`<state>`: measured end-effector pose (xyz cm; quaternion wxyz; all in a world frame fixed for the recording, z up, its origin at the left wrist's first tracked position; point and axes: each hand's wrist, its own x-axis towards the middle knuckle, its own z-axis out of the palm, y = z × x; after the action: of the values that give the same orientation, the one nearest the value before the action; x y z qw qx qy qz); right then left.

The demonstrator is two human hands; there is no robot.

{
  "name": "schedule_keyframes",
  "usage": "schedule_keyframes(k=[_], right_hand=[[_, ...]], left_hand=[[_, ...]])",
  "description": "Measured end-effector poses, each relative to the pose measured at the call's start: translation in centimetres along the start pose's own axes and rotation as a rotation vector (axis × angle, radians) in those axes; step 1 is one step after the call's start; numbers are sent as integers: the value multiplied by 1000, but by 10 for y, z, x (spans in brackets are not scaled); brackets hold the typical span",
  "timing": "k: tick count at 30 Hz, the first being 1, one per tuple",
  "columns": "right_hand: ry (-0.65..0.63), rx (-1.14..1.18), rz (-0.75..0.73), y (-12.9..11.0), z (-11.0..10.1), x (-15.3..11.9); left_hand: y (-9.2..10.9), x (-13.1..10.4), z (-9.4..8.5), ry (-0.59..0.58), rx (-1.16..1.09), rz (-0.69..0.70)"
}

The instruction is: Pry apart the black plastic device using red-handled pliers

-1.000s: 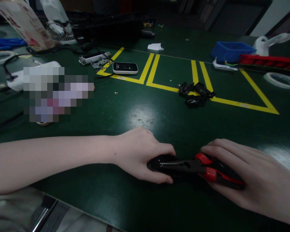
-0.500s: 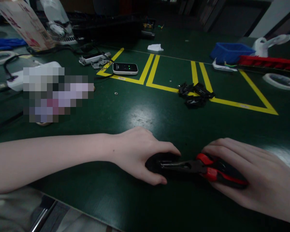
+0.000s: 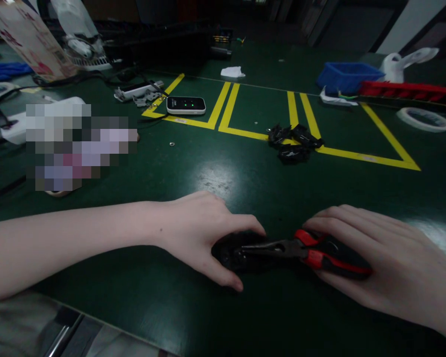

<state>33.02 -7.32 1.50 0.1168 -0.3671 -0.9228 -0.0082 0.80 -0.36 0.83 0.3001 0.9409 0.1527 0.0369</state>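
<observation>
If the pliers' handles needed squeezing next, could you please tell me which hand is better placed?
Probably the right hand: it grips the pliers by their red-and-black handles, while the left hand lies at their tip end, thumb and forefinger spread around a black piece.

On the flat green tabletop [image 3: 152,171] lies a white-rimmed black rectangular device [image 3: 186,105]. Behind and right of it is a crumpled white paper scrap [image 3: 233,72]; well right, a blue plastic box [image 3: 351,80]; nearer and right, red-and-black long-nosed metal pliers [image 3: 314,259].
</observation>
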Motion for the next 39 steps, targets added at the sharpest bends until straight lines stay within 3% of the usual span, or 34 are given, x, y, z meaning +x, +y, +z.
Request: schedule_keyframes(k=[10, 19, 23, 27, 32, 39], right_hand=[[61, -56, -32, 0, -4, 4], [94, -45, -9, 0, -4, -4], [104, -37, -35, -1, -3, -9], [110, -12, -56, -6, -4, -8], [100, 78, 33, -18, -3, -1], [128, 192, 131, -27, -1, 6]], left_hand=[[-2, -2, 13, 143, 224, 135], [-16, -3, 7, 416, 220, 336], [-22, -2, 4, 277, 163, 440], [-23, -2, 7, 147, 148, 412], [-18, 1, 11, 148, 74, 372], [-20, 4, 6, 190, -253, 283]])
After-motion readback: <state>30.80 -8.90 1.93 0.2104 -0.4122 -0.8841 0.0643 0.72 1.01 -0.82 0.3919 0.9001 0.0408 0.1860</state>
